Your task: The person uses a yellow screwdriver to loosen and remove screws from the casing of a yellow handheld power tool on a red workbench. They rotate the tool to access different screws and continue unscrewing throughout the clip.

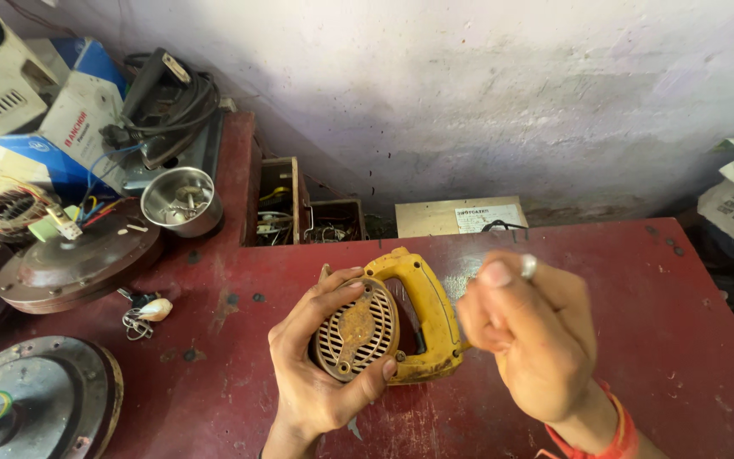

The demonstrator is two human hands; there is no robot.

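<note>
My left hand [320, 361] grips the round end of a yellow power tool [422, 314], fingers wrapped around its rusty slotted vent cover [357, 330]. The tool's yellow handle loop points toward the wall and rests over the red table [681, 340]. My right hand [533, 336] is raised just right of the tool, blurred, its fingers curled together; a ring shows on one finger and a red band on the wrist. Whether it pinches something small cannot be seen.
At the left lie a fan motor housing [74, 263], a second round motor disc [40, 404], a steel bowl [182, 200], a black clothes iron [163, 102], boxes and a small key bunch [144, 313]. Wooden parts trays [280, 200] sit by the wall.
</note>
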